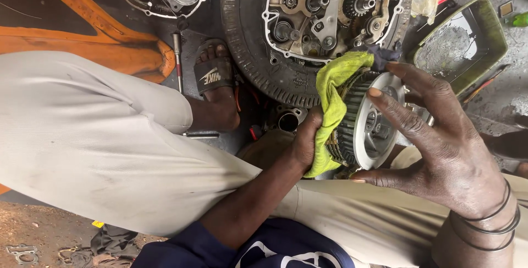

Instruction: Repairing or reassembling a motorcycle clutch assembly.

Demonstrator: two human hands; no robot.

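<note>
Sitting just right of the scene's middle, a round metal clutch assembly with a ribbed dark rim and a pale silver face (369, 122) is held up on edge between both hands, above the person's lap. The left hand (308, 138) closes its fingers firmly around a crumpled yellow-green cloth (333, 103), pressing it against the left side of the assembly's rim; the cloth drapes over the top of the rim and hangs down below the hand. The right hand (434, 144) is spread wide, fingers only loosely curved, with its fingertips (375, 92) resting on the silver face and upper rim and the thumb reaching under the near edge, so it cradles the part rather than clamping it. Thin dark bangles (489, 221) ring the right wrist. Beneath the hands lie the person's pale beige trouser legs (99, 141), and a dark blue shirt (286, 249) shows at the near edge. Just beyond the clutch, an opened engine case with exposed gears and a white gasket line (330, 9) rests inside a worn black tyre (247, 42). Left of that, a foot in a black slide sandal (213, 72) stands on the grimy floor. To the far right sits a green rectangular oil tray (492, 39).
</note>
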